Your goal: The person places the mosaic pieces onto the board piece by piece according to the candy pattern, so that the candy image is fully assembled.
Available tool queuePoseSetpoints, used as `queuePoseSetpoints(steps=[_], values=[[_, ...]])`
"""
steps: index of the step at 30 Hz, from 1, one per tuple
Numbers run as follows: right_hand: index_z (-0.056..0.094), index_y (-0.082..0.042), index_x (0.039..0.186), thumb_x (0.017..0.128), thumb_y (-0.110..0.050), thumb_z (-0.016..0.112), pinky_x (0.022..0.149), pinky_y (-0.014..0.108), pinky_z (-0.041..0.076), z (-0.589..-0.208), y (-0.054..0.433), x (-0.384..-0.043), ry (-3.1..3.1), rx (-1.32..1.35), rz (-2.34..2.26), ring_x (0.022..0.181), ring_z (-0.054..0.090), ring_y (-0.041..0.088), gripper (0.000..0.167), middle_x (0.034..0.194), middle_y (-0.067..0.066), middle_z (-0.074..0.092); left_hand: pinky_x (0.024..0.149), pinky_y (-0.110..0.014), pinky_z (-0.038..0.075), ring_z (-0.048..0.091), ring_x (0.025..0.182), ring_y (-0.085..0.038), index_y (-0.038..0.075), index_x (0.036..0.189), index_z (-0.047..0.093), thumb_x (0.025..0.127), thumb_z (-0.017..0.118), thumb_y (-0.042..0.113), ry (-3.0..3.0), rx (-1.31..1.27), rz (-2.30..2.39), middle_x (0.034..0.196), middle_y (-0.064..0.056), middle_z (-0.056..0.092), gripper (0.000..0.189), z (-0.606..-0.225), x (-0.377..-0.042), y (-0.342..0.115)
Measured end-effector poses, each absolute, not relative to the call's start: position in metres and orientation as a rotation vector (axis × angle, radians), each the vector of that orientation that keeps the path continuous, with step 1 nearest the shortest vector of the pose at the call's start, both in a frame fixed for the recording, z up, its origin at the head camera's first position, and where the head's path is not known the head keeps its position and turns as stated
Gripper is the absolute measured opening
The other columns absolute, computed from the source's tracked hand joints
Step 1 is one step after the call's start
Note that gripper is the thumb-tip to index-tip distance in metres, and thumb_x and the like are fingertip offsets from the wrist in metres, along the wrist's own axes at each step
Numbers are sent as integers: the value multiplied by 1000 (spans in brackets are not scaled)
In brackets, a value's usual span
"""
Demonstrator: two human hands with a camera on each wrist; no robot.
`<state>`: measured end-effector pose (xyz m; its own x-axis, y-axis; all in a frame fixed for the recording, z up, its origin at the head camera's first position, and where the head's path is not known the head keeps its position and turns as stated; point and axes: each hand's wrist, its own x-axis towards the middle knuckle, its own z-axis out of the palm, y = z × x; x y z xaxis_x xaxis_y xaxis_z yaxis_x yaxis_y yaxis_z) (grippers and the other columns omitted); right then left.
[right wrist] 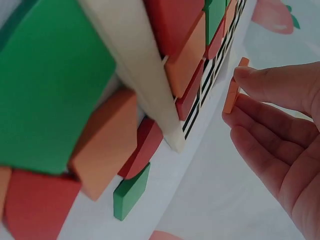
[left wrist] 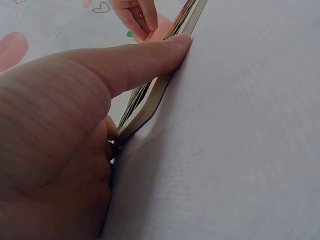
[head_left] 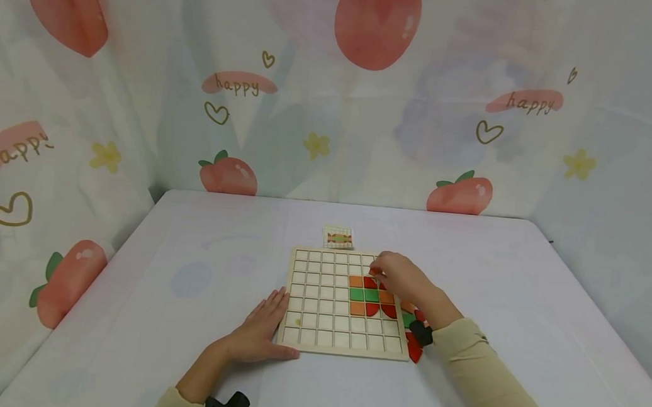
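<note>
A wooden grid board (head_left: 325, 337) lies on the white table, with orange, green and red tiles filling several cells at its right side. My right hand (head_left: 403, 277) is over the board's far right part. Between thumb and fingertips it pinches a small orange tile (right wrist: 231, 95), clear of the board in the right wrist view. My left hand (head_left: 260, 331) rests at the near left corner, fingers straight along the left side. Its thumb (left wrist: 150, 60) lies against the near edge. In the head view the right hand hides part of the far right cells.
Loose tiles, including a green one (right wrist: 131, 192) and an orange one (right wrist: 107, 142), lie beside the board's right edge, partly under my right forearm. A small pattern card (head_left: 337, 238) lies just beyond the far edge. Printed cloth (head_left: 342, 135) hangs behind the table.
</note>
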<state>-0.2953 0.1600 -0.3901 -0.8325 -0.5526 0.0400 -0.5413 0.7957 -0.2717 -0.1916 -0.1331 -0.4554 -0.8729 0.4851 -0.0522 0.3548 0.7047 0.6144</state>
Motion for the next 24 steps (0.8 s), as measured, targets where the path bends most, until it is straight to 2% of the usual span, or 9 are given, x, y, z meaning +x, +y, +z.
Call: queuePoseSetpoints(steps=[8, 16, 24], values=[[70, -5, 85, 84, -1, 65, 71, 31, 49, -397, 149, -297, 2914, -1134, -418, 76, 55, 16, 6, 81, 1, 61, 108, -47, 4, -4, 138, -27, -4, 145, 7, 77, 64, 56, 2705, 683, 913, 152, -17, 0, 107, -456, -192, -134], [63, -6, 72, 84, 4, 63, 58, 26, 41, -397, 137, -296, 2871, -1247, -465, 65, 45, 13, 15, 72, 1, 53, 108, -47, 3, -4, 138, -28, -5, 145, 7, 77, 64, 55, 2706, 690, 919, 152, -17, 0, 107, -455, -193, -134], [69, -5, 81, 83, 1, 65, 68, 29, 47, -398, 125, -294, 2857, -1261, -422, 76, 55, 16, 8, 80, 2, 60, 108, -46, 4, -4, 138, -27, -4, 145, 7, 77, 64, 57, 2710, 686, 902, 152, -17, 0, 107, -456, -192, -134]])
